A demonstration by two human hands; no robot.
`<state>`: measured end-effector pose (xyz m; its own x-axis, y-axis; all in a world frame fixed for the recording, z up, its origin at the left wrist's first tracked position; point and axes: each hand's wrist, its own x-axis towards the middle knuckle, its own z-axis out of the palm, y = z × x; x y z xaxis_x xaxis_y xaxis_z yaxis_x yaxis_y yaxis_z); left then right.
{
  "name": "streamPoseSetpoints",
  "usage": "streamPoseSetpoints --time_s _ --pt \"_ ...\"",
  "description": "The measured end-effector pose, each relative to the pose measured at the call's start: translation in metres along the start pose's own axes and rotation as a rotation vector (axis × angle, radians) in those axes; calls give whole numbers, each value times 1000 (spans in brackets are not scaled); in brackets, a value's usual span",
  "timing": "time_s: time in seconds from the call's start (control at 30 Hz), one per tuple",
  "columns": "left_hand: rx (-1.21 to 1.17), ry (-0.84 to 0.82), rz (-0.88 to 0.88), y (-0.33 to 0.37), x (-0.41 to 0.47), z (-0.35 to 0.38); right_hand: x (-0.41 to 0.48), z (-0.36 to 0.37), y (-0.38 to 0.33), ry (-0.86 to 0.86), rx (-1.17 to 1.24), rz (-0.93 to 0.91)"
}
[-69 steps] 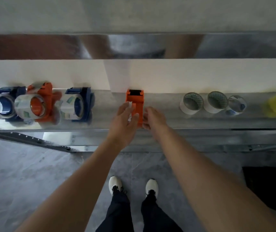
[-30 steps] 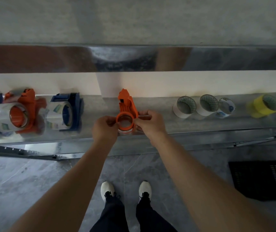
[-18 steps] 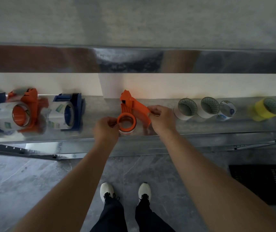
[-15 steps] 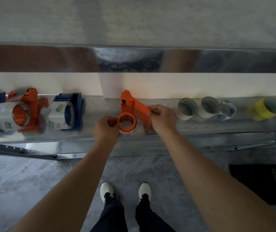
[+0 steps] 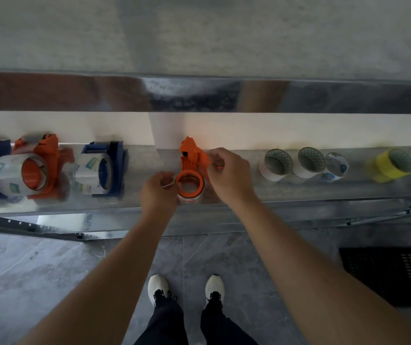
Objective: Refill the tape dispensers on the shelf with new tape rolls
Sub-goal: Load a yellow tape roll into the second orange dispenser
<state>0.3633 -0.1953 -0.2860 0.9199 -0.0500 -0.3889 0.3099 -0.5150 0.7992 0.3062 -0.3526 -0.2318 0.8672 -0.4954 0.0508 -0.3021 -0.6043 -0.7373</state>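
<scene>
Dispenser (image 5: 191, 159): orange, midway along the shelf (image 5: 299, 191), head toward the wall, ring toward the person, thin roll (image 5: 190, 194) under the ring.
Left hand (image 5: 158, 194): grip pinched, thumb and forefinger, at the ring's left rim.
Right hand (image 5: 229, 175): grip curled round the dispenser's right side.
Left end: orange loaded dispenser (image 5: 42, 165), blue loaded dispenser (image 5: 111, 164), side by side.
Right end: white rolls (image 5: 275, 165), clear roll (image 5: 337, 166), yellow roll (image 5: 391, 166), in a row.

Dim, flat light, dull sheen along the metal shelf (image 5: 299, 191), soft blur over the loaded dispensers (image 5: 50, 155) at left, wide-angle bowing at edges.
</scene>
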Motion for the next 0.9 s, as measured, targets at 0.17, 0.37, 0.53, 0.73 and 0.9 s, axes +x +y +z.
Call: streamPoseSetpoints --time_s 0.17,0.37,0.53,0.73,0.9 --pt "-54 -34 -34 2 -2 -3 -5 22 -11 -307 -78 149" --pt "-179 -82 -76 -1 -2 -5 -8 35 -15 -334 80 354" --pt "-232 -103 -82 3 -8 -3 -6 32 -17 -355 60 449" --pt "-223 -84 -71 11 -11 -5 -11 28 -21 -288 128 449" --pt "-233 -72 -72 26 -18 -14 -12 17 -26 -253 207 485"
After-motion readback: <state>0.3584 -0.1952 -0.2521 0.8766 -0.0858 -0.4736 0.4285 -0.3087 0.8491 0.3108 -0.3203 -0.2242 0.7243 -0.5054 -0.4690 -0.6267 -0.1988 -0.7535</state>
